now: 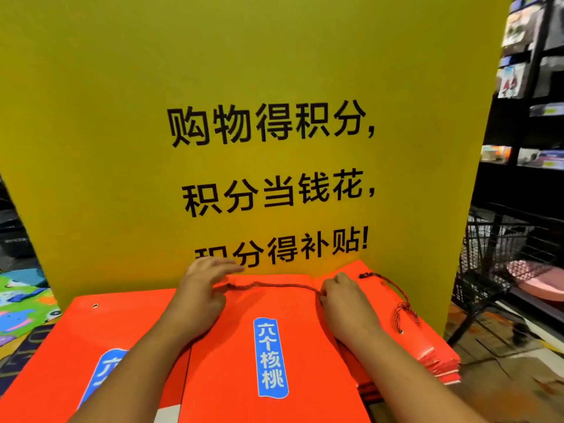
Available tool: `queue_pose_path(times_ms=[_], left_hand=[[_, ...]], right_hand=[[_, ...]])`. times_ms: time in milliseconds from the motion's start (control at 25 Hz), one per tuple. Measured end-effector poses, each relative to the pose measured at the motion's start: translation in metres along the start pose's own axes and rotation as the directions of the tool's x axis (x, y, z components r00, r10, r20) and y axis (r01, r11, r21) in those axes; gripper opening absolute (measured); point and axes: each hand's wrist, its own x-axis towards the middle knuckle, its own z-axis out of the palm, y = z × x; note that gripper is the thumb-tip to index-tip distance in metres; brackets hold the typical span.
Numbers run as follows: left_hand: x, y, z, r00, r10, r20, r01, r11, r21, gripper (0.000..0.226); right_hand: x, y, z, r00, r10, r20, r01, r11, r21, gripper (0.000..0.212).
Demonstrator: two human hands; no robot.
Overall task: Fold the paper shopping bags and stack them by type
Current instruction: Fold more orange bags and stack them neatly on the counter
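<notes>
Head view: I see the right hand [341,303] pinching the cord handle [274,285] of the top orange bag [305,346], which lies flat on a stack [439,361]. The left hand [200,296] touches the cord's other end (grip unclear). A yellow sign [274,71] stands behind, a wire cart [488,248] to the right, shelves [537,96] beyond.

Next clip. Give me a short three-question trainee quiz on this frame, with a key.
1. True or false: the yellow sign stands upright behind the red bags.
2. The right hand pinches: A) the cord handle, B) the sign, C) nothing.
3. Fill in: the wire shopping cart stands on the person's ____ side.
Key: 1 true; 2 A; 3 right.
</notes>
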Motion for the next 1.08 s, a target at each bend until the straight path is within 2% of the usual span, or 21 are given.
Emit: queue_pose_path(times_ms=[40, 120, 200, 280, 320, 400, 520, 560, 720, 880, 960, 1000, 1080], left_hand=[[-0.001, 0.005, 0.003, 0.996, 0.061, 0.058, -0.06, 0.998, -0.022, 0.055], [-0.003, 0.009, 0.01, 0.981, 0.11, 0.16, -0.107, 0.994, -0.027, 0.042], [-0.006, 0.01, 0.017, 0.967, 0.087, 0.24, -0.089, 0.996, -0.003, 0.053], [-0.005, 0.012, 0.022, 0.954, 0.091, 0.285, -0.097, 0.995, 0.007, 0.067], [-0.004, 0.015, 0.023, 0.945, 0.122, 0.302, -0.131, 0.991, 0.009, 0.072], [-0.006, 0.023, 0.026, 0.915, 0.184, 0.36, -0.199, 0.98, 0.006, 0.07], [-0.008, 0.034, 0.028, 0.896, 0.246, 0.369, -0.255, 0.967, -0.027, 0.039], [-0.008, 0.036, 0.028, 0.903, 0.254, 0.346, -0.264, 0.964, -0.018, 0.036], [-0.005, 0.02, 0.021, 0.953, 0.202, 0.226, -0.218, 0.975, 0.049, 0.041], [-0.007, -0.003, 0.008, 0.961, 0.199, 0.194, -0.223, 0.968, 0.111, 0.042], [-0.007, -0.004, 0.003, 0.959, 0.205, 0.194, -0.235, 0.961, 0.146, 0.041], [-0.007, -0.003, 0.0, 0.958, 0.206, 0.199, -0.24, 0.957, 0.162, 0.04], [-0.008, 0.004, -0.002, 0.953, 0.225, 0.2, -0.266, 0.942, 0.206, 0.038]], right_hand=[[-0.001, -0.001, -0.002, 0.999, -0.014, -0.039, 0.015, 0.999, 0.042, 0.016], [-0.004, -0.002, -0.01, 0.983, -0.04, -0.182, 0.084, 0.967, 0.242, 0.01], [-0.006, -0.004, -0.016, 0.952, -0.149, -0.266, 0.253, 0.873, 0.416, 0.014], [-0.014, -0.012, -0.018, 0.903, -0.338, -0.265, 0.426, 0.784, 0.452, 0.023], [-0.017, -0.017, -0.018, 0.883, -0.391, -0.261, 0.47, 0.756, 0.457, 0.026], [-0.019, -0.022, -0.017, 0.866, -0.397, -0.303, 0.499, 0.708, 0.499, 0.027], [-0.018, -0.023, -0.018, 0.892, -0.319, -0.32, 0.451, 0.683, 0.574, 0.025], [-0.019, -0.022, -0.018, 0.904, -0.305, -0.3, 0.427, 0.688, 0.587, 0.025], [-0.018, -0.019, -0.017, 0.946, -0.269, -0.182, 0.323, 0.713, 0.623, 0.028], [-0.018, -0.019, -0.015, 0.969, -0.232, -0.081, 0.227, 0.714, 0.662, 0.025], [-0.019, -0.018, -0.015, 0.993, -0.122, -0.012, 0.088, 0.643, 0.76, 0.011], [-0.019, -0.017, -0.017, 0.997, -0.077, -0.008, 0.053, 0.607, 0.793, 0.013], [-0.019, -0.017, -0.017, 0.996, -0.088, -0.001, 0.054, 0.594, 0.803, 0.012]])
